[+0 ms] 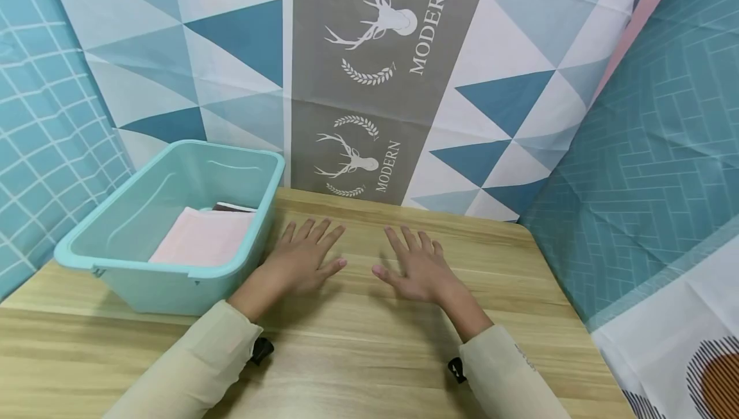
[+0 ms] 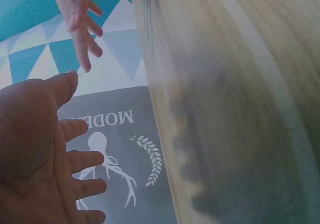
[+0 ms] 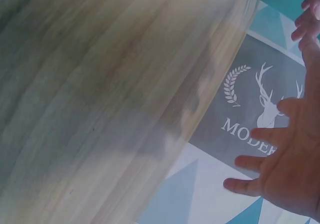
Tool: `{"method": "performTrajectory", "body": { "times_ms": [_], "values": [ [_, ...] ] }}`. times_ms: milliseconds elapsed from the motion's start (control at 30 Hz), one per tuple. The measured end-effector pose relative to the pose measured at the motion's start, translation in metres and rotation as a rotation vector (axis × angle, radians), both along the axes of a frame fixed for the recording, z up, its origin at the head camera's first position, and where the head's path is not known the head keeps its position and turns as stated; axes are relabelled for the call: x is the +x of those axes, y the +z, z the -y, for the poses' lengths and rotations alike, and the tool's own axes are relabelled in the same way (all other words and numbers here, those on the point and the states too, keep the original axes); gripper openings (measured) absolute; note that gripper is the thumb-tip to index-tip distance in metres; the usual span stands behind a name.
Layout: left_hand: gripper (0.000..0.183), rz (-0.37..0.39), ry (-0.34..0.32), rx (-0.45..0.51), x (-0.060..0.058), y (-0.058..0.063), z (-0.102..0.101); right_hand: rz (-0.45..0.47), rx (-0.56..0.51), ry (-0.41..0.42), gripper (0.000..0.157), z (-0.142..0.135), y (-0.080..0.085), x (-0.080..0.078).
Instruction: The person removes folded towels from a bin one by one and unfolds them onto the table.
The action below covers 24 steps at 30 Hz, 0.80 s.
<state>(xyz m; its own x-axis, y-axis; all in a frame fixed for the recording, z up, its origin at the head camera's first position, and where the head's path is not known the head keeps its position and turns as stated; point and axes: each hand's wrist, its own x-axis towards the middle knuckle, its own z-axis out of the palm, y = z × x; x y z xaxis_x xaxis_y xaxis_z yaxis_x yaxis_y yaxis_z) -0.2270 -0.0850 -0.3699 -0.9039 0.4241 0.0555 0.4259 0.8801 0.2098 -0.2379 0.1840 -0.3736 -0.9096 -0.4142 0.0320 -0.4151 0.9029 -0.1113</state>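
My left hand (image 1: 300,258) hovers over the wooden table (image 1: 358,355), palm down with fingers spread, close to the right side of a light teal plastic basin (image 1: 167,287). To its right, my right hand (image 1: 421,271) is held the same way, fingers apart. Neither hand holds anything, and a gap separates them. Inside the basin lies a folded pale pink cloth (image 1: 202,239). Behind the cloth shows the edge of a dark, flat item (image 1: 233,207) with a white border; most of it is hidden. Both wrist views show bare palms and extended fingers above the table.
A patterned cloth backdrop (image 1: 358,98) with deer heads and triangles rises behind the table. Blue tiled-print sheets hang at the left (image 1: 46,117) and the right (image 1: 652,149). The basin occupies the table's back left part.
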Motion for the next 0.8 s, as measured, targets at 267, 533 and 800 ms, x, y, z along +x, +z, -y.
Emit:
{"method": "performTrajectory", "body": {
  "times_ms": [267,533,800],
  "values": [
    [0.07,-0.162,0.001,-0.061,0.0,0.018,-0.006,-0.071,-0.045,0.026,0.087,0.0,0.008,-0.003],
    [0.073,-0.222,-0.007,-0.079,0.004,0.051,-0.012,-0.079,-0.082,0.054,0.084,-0.003,0.024,-0.011],
    [0.076,-0.195,0.006,-0.05,0.013,0.082,-0.003,-0.108,-0.057,0.106,0.085,-0.002,0.033,-0.025]
  ]
}}
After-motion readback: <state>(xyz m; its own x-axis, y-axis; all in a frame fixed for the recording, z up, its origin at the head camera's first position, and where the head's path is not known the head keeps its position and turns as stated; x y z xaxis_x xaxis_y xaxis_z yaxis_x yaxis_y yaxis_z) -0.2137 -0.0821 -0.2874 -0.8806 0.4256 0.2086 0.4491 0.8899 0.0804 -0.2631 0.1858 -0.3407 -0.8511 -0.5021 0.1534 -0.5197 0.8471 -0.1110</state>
